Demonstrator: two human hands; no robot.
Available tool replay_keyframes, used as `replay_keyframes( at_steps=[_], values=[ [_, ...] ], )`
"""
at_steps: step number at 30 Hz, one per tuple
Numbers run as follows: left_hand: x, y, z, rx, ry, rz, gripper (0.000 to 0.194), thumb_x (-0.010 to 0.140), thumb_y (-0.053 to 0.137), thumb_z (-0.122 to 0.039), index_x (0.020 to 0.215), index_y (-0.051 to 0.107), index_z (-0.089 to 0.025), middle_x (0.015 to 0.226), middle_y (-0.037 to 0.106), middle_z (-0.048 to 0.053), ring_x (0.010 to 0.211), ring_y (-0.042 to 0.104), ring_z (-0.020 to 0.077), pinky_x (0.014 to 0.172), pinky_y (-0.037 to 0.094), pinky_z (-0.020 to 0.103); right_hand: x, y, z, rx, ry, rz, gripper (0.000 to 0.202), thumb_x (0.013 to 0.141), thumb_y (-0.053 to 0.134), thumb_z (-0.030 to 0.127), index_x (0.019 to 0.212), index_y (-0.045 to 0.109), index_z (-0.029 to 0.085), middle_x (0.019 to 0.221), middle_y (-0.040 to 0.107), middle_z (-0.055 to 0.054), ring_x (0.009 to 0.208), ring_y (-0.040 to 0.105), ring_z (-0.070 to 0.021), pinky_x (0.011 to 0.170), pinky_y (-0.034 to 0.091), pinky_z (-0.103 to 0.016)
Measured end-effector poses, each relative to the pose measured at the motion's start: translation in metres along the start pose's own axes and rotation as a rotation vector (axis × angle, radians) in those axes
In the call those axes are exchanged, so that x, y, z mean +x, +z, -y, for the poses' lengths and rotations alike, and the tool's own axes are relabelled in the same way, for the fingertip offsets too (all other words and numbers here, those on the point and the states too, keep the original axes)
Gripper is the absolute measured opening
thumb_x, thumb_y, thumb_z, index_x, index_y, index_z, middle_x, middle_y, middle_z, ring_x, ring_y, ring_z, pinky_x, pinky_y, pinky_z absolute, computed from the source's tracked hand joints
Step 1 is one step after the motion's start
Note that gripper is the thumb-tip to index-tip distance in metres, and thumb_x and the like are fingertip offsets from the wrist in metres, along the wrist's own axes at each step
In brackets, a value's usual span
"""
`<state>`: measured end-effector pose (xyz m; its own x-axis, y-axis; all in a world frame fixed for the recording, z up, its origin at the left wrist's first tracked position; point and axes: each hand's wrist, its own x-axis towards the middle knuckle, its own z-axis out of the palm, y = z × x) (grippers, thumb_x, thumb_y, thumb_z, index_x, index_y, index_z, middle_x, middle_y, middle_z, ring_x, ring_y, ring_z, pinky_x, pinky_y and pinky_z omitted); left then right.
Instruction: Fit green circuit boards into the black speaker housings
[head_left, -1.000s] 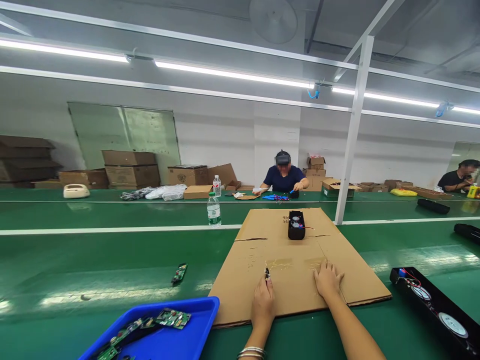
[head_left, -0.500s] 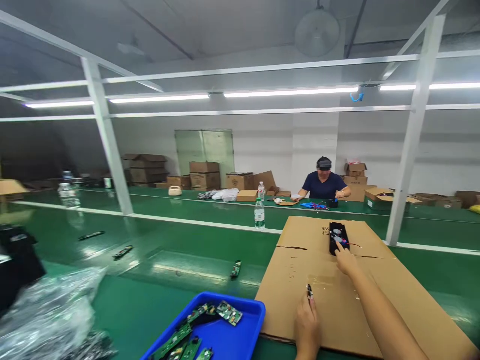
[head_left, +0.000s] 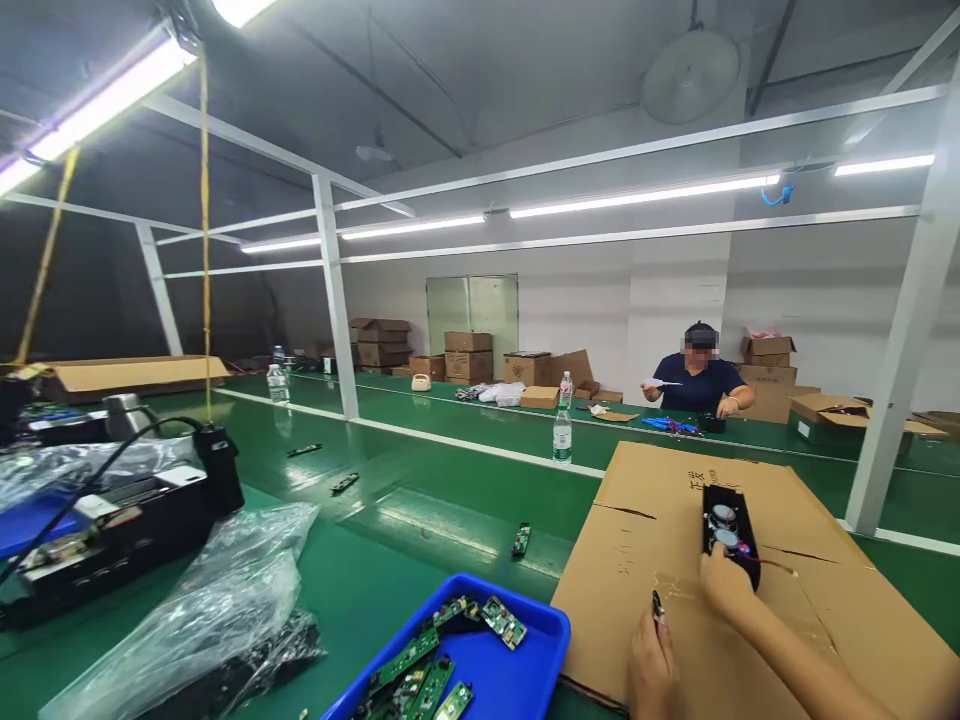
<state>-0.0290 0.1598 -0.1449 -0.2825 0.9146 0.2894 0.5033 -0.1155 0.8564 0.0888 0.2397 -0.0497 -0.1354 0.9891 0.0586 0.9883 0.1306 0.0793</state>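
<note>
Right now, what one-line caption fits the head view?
Right hand grips a black speaker unit on flattened cardboard; left hand holds a small dark tool beside a blue tray of circuit boards.

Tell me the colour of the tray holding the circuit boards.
Blue; the tray shows best in the head view, at bottom centre.

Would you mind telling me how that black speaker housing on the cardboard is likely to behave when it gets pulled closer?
The black speaker housing looks rigid, so it probably slides whole across the cardboard sheet. Long and low, it seems unlikely to tip. Its exposed wires may snag; the right hand touches its near end.
</note>
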Motion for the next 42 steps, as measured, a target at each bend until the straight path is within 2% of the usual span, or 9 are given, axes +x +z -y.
replay_keyframes(
  at_steps=[3,7,12,20,24,30,35,39,42],
  values=[
    [0.000,-0.003,-0.003,-0.041,-0.007,-0.013,0.045,0.092,0.025,-0.022,0.123,0.052,-0.003,0.117,0.061,0.020,0.110,0.056,0.0244,0.093,0.043,0.033,-0.025,-0.015,-0.011,0.060,-0.170,-0.006,0.016,0.089,0.053,0.019,0.102,0.059,0.012,0.092,0.062,-0.005,0.074,0.060,-0.0131,0.069,0.050,-0.029],
    [0.000,-0.006,-0.006,-0.057,-0.034,-0.025,0.033,0.095,0.034,-0.019,0.121,0.051,-0.007,0.113,0.062,0.017,0.106,0.058,0.0227,0.092,0.045,0.041,-0.045,-0.038,-0.052,0.131,-0.317,-0.112,0.048,0.083,0.038,0.000,0.124,0.050,0.022,0.110,0.061,-0.004,0.088,0.060,-0.0128,0.077,0.047,-0.025],
    [0.002,-0.008,-0.008,-0.061,-0.035,-0.037,0.025,0.093,0.046,-0.021,0.115,0.053,-0.012,0.115,0.060,0.010,0.109,0.056,0.0223,0.095,0.043,0.045,-0.068,-0.019,-0.076,0.033,-0.361,-0.119,0.032,0.075,0.058,0.002,0.103,0.063,0.016,0.119,0.058,-0.007,0.112,0.050,-0.0251,0.090,0.042,-0.040],
    [0.002,-0.019,-0.018,-0.120,-0.071,-0.027,0.021,0.092,0.049,-0.024,0.108,0.056,-0.013,0.108,0.061,0.008,0.101,0.059,0.0214,0.091,0.046,0.045,-0.128,0.010,-0.050,-0.122,-0.501,-0.288,0.006,0.078,0.069,0.022,0.078,0.068,0.016,0.080,0.068,-0.007,0.093,0.056,-0.0241,0.090,0.037,-0.042],
    [-0.002,-0.028,-0.029,-0.206,-0.118,-0.015,0.021,0.091,0.050,-0.027,0.105,0.057,-0.013,0.104,0.061,0.007,0.096,0.060,0.0204,0.087,0.047,0.043,-0.188,0.027,-0.032,-0.161,-0.522,-0.369,0.039,0.056,0.082,0.049,0.066,0.064,0.016,0.066,0.066,-0.006,0.078,0.057,-0.0253,0.075,0.042,-0.039],
    [0.001,-0.045,-0.046,-0.423,-0.274,0.053,0.020,0.090,0.054,-0.030,0.086,0.059,-0.012,0.079,0.061,0.001,0.070,0.060,0.0134,0.067,0.051,0.032,-0.270,0.049,-0.016,-0.134,-0.539,-0.433,0.022,0.074,0.073,0.030,0.063,0.059,0.018,0.057,0.061,-0.001,0.065,0.054,-0.0180,0.068,0.040,-0.032],
    [-0.011,-0.059,-0.054,-0.647,-0.463,0.054,0.025,0.092,0.049,-0.036,0.097,0.057,-0.012,0.082,0.061,0.002,0.066,0.059,0.0122,0.061,0.051,0.028,-0.312,0.030,0.003,-0.003,-0.409,-0.400,0.035,0.062,0.080,0.044,0.075,0.059,0.018,0.066,0.060,-0.003,0.071,0.055,-0.0220,0.070,0.042,-0.037],
    [-0.044,-0.084,-0.059,-0.806,-0.585,0.071,0.028,0.093,0.045,-0.037,0.100,0.056,-0.013,0.084,0.060,0.003,0.068,0.060,0.0129,0.061,0.051,0.029,-0.326,-0.003,0.020,0.115,-0.331,-0.445,0.066,0.053,0.086,0.026,0.109,0.054,0.019,0.086,0.059,-0.005,0.075,0.054,-0.0222,0.068,0.045,-0.037],
    [-0.090,-0.114,-0.064,-0.909,-0.665,0.150,0.027,0.095,0.040,-0.034,0.095,0.055,-0.012,0.078,0.060,0.002,0.070,0.061,0.0134,0.063,0.052,0.029,-0.329,-0.017,0.030,0.277,-0.439,-0.497,0.065,0.065,0.076,0.015,0.123,0.046,0.019,0.095,0.055,-0.007,0.078,0.054,-0.0203,0.068,0.048,-0.034]
  ],
)
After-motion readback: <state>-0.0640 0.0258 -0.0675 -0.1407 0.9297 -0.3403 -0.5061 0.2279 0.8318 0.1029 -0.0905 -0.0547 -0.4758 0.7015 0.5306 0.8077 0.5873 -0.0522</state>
